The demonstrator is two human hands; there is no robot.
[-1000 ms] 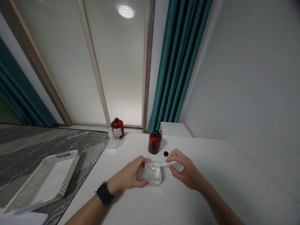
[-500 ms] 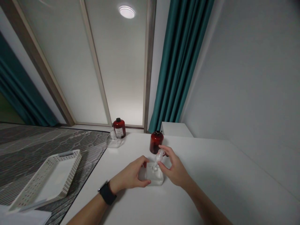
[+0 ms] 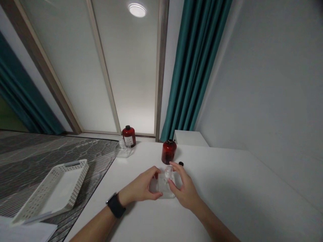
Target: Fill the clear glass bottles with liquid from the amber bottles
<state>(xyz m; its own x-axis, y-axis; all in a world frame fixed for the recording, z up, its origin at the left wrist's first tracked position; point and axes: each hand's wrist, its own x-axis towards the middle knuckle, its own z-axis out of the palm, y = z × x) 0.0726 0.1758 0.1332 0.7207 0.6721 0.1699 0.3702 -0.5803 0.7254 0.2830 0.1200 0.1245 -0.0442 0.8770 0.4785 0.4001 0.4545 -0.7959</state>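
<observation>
My left hand (image 3: 145, 185) grips a clear, square-bodied bottle (image 3: 165, 191) from its left side, thumb at the near edge. With its thumb and fingers my right hand (image 3: 185, 188) pinches a clear, rounded stopper (image 3: 168, 171) at the top of the bottle; whether it is seated in the neck I cannot tell. Just behind stands a dark red-brown bottle (image 3: 168, 153) with no cap visible on its mouth. A small black cap (image 3: 181, 163) lies on the table beyond my right fingers.
At the table's far left corner are a capped red-brown bottle (image 3: 129, 136) with a white label and another clear square bottle (image 3: 123, 152). A white perforated basket (image 3: 52, 188) is left of the white table (image 3: 156, 222). A white box-like cabinet (image 3: 190, 137) adjoins the far edge.
My right hand has moved slightly left and down with the stopper, which now sits more upright over the clear bottle. The black cap shows more fully. My left hand stays on the bottle.
</observation>
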